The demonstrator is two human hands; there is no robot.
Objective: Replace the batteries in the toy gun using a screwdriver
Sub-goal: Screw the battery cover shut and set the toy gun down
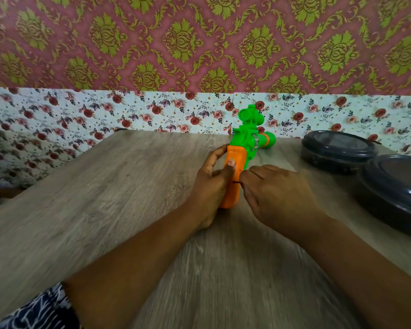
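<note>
Toy gun (243, 148) standing on the wooden desk (105, 198) near its far edge, orange handle toward the camera, green body and scope pointing away toward the flowered wall. Left hand (211, 184) wrapped round the orange handle, thumb pressed flat on its upper face: a firm grip grasping the toy and steadying it against the desk. Right hand (275, 193) just beside the handle, fingers curled and pinching a thin dark screwdriver (236, 182), of which only the short tip shows, touching or nearly touching the handle's side. Probably the unscrewing step, at the battery cover on the handle, though neither screw nor cover seam can be made out through the blur. No batteries in sight, so most of the task likely still ahead. Next move calls for seating the tip squarely in the screw head, pressing inward while turning, and holding the handle from rolling under the push. Two dark lidded containers (337, 150) well to the right on the desk, apart from both hands.
</note>
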